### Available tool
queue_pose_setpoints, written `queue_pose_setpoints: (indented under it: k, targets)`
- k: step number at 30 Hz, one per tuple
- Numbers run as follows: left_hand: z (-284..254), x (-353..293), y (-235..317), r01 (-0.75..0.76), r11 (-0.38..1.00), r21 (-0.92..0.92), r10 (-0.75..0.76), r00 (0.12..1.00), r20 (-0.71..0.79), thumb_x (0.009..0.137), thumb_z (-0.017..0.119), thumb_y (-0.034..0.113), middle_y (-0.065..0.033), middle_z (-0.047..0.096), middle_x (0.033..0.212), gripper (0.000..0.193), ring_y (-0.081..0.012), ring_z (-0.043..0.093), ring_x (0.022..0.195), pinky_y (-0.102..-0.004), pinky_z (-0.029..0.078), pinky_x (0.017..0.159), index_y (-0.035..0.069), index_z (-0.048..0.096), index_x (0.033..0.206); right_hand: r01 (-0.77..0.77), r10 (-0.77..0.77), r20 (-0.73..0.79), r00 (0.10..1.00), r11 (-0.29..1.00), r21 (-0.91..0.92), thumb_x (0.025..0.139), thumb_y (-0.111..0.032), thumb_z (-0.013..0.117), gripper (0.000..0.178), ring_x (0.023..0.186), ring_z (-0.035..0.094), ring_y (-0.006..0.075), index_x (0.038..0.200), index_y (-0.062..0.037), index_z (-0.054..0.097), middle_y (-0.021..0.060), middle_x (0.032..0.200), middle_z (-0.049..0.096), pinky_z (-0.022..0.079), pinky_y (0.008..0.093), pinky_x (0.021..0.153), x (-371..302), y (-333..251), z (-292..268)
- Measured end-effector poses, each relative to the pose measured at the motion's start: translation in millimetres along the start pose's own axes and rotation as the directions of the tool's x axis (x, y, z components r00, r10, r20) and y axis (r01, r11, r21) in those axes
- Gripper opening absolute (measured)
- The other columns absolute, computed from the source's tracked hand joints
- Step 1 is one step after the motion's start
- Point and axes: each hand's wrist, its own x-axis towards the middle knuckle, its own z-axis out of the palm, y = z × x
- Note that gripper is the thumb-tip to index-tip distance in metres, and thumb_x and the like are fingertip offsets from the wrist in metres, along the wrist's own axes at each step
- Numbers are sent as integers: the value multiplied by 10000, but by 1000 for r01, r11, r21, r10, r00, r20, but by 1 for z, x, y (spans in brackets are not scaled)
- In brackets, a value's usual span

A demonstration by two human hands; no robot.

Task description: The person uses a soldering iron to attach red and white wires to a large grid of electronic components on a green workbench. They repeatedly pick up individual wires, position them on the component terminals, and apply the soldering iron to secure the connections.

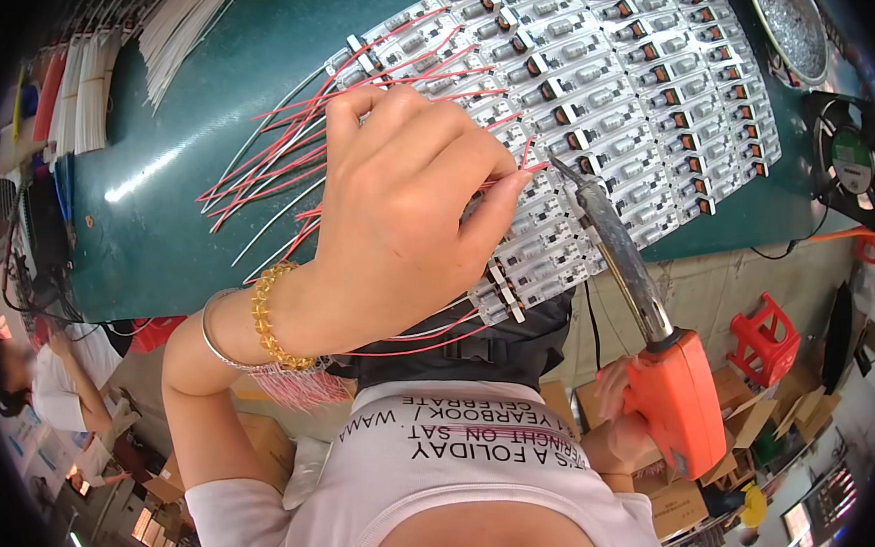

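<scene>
The left hand (403, 186) is over the near-left part of the boards (629, 95), back of the hand up. Its thumb and forefinger are closed in a pinch on a red wire (539, 167), whose end points toward the iron's tip. The other fingers are curled; what lies beneath them cannot be seen. The wrist bears a yellow bracelet (267, 313) and a thin bangle (206, 325).

The right hand (624, 410) is wrapped around the orange handle of the iron (646, 304); part of this hand is hidden behind the handle. The iron is tilted, its tip over the boards and just beside the pinched wire. Whether the tip touches wire or board cannot be told.

The boards lie in close rows on the green table (160, 226). Loose wires (263, 178), red and white, fan out from their left side, partly behind the left hand. White strips (187, 28) lie at the table's far left.

A round tin (823, 61) stands beyond the boards at the far right, near a black fan (850, 163). A red stool (766, 339) and cartons (679, 504) are on the floor to the right.
</scene>
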Motion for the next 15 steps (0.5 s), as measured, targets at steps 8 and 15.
queue_pose_setpoints:
  k: [8,15]
  targets:
    - [5,-1,1,-39,998,41,41,998,-42,678,772,18,0,588,702,168,-203,547,726,-353,363,787,95,631,731,-122,119,-292,949,992,7,760,-384,659,300,606,558,265,771,-85,668,72,721,588,414,343,530,-22,4,7]
    - [1,0,2,-45,998,52,46,999,-19,682,766,16,-5,585,692,159,-209,550,723,-360,374,792,88,633,731,-1,-1,-117,993,1000,-18,821,-475,588,401,576,566,234,735,-89,649,45,683,587,429,321,525,-6,-1,-5]
